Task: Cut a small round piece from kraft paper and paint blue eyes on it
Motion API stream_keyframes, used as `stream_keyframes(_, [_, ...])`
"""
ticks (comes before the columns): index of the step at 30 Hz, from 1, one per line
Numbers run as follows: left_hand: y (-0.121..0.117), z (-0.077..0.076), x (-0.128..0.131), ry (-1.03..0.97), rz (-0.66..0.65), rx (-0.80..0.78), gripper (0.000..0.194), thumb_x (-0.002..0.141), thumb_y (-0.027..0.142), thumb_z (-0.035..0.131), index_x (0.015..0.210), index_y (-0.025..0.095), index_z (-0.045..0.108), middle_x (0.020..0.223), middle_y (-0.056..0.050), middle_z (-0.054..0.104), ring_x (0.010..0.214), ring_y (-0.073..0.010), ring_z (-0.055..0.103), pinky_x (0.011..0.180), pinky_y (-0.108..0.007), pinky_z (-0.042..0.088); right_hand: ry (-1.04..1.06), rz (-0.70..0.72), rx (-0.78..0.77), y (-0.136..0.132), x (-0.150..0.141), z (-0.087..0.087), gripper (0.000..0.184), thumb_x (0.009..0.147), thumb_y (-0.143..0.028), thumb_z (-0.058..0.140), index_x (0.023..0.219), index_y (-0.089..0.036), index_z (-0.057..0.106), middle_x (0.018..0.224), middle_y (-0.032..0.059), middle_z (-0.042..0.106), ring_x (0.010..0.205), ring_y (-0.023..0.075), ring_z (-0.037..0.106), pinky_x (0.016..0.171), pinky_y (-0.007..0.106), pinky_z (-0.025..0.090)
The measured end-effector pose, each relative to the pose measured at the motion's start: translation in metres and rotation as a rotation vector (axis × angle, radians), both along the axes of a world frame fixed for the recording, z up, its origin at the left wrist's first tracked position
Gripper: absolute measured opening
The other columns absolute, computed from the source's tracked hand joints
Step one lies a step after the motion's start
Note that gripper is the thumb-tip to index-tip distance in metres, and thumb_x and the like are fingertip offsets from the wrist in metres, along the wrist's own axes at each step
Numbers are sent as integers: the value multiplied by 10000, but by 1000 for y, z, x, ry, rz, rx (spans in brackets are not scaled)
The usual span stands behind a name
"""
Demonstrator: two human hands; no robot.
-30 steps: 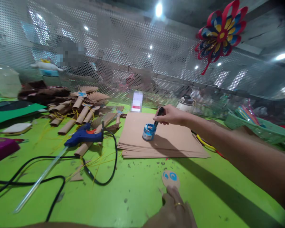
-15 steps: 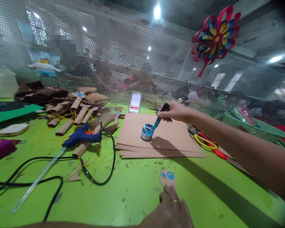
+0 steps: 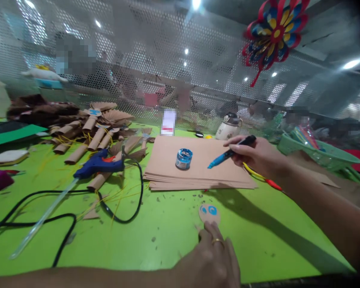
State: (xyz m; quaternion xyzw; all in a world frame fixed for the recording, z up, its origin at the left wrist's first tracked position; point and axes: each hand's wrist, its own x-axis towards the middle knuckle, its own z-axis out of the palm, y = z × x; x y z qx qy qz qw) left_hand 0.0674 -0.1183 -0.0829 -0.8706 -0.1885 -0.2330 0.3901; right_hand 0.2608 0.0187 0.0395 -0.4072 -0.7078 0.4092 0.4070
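Observation:
My right hand (image 3: 256,154) pinches a black-handled brush (image 3: 229,153) whose tip is coated in blue paint. The brush hangs above a stack of brown card sheets (image 3: 198,168), to the right of a small open pot of blue paint (image 3: 184,158) standing on the stack. My left hand (image 3: 211,260) rests near the front edge of the green table (image 3: 156,236), fingers bent, a fingertip pressing the lower edge of a small round brown card piece (image 3: 209,212) painted with two blue spots.
A blue glue gun (image 3: 97,164) with a black cord (image 3: 78,216) lies left of the card stack. Brown paper-roll figures (image 3: 90,128) are piled at the back left. Scissors (image 3: 262,180), a green basket (image 3: 318,154) and a white bottle (image 3: 229,128) sit right. A perforated screen (image 3: 168,60) backs the table.
My right hand has lifted the brush out of the paint pot and drawn it back to the right, its tip now blue. My left hand stays on the round piece.

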Motion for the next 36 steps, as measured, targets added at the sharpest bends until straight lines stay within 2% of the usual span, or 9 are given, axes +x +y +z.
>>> stream_keyframes(4, [-5, 8, -3, 29, 1, -75, 313, 874, 181, 452, 1026, 16, 671, 881, -193, 755, 772, -267, 734, 610, -358, 590, 120, 61, -237, -42, 26, -38, 232, 838, -395, 739, 955, -196, 715, 701, 50, 683, 620, 159, 625, 528, 265, 491])
stream_keyframes(6, [-5, 10, -4, 57, 3, -90, 312, 850, 149, 458, 1047, 14, 659, 909, -185, 756, 798, -255, 734, 645, -345, 583, 159, 81, -301, -56, 33, -55, 203, 849, -393, 735, 944, -214, 724, 735, 51, 691, 652, 162, 635, 562, 269, 508])
stream_keyframes(10, [-3, -1, -1, 39, 17, -41, 319, 848, 100, 408, 1065, 27, 631, 933, -169, 757, 782, -227, 726, 681, -349, 550, 196, 41, -359, -71, 36, -73, 186, 856, -402, 721, 945, -238, 716, 714, 34, 671, 626, 162, 608, 544, 270, 493])
stream_keyframes(14, [-4, -13, 3, -65, 121, -35, 226, 862, 101, 462, 1030, 79, 612, 909, -130, 765, 796, -223, 715, 743, -381, 495, 84, 39, -285, -77, 31, -74, 173, 882, -420, 686, 950, -263, 710, 662, 8, 648, 575, 149, 591, 517, 261, 481])
stream_keyframes(16, [-5, -11, 1, -3, 140, -82, 226, 880, 107, 442, 1036, 90, 605, 930, -129, 763, 810, -220, 710, 752, -388, 483, 0, 22, -239, -80, 29, -72, 149, 891, -412, 677, 964, -284, 701, 672, -1, 657, 586, 150, 608, 531, 261, 499])
stream_keyframes(18, [-6, -5, -3, 185, 103, -143, 274, 902, 120, 404, 1103, 89, 588, 1055, -146, 739, 911, -217, 703, 815, -384, 484, -62, 10, -210, -81, 26, -71, 137, 891, -404, 675, 970, -293, 690, 668, -6, 664, 587, 151, 619, 537, 263, 513])
stream_keyframes(20, [-7, -1, -7, 220, 98, -144, 299, 911, 136, 398, 1146, 84, 576, 1089, -149, 724, 964, -230, 694, 830, -383, 486, -90, 10, -198, -81, 24, -70, 132, 892, -398, 670, 964, -289, 683, 645, -6, 663, 569, 153, 617, 527, 266, 517])
stream_keyframes(29, [-7, 4, -5, 166, 117, -133, 244, 946, 226, 484, 1119, 120, 618, 1055, -110, 743, 986, -225, 688, 805, -337, 507, -106, 42, -201, -79, 14, -75, 106, 880, -355, 675, 935, -267, 697, 671, 24, 693, 581, 176, 656, 538, 302, 554])
stream_keyframes(36, [-12, 11, -1, 117, 167, -211, 188, 975, 187, 509, 1115, 116, 610, 1054, -94, 751, 960, -216, 709, 801, -323, 536, -115, 25, -188, -81, 16, -76, 103, 864, -345, 692, 933, -271, 714, 669, 25, 694, 583, 182, 665, 527, 300, 564])
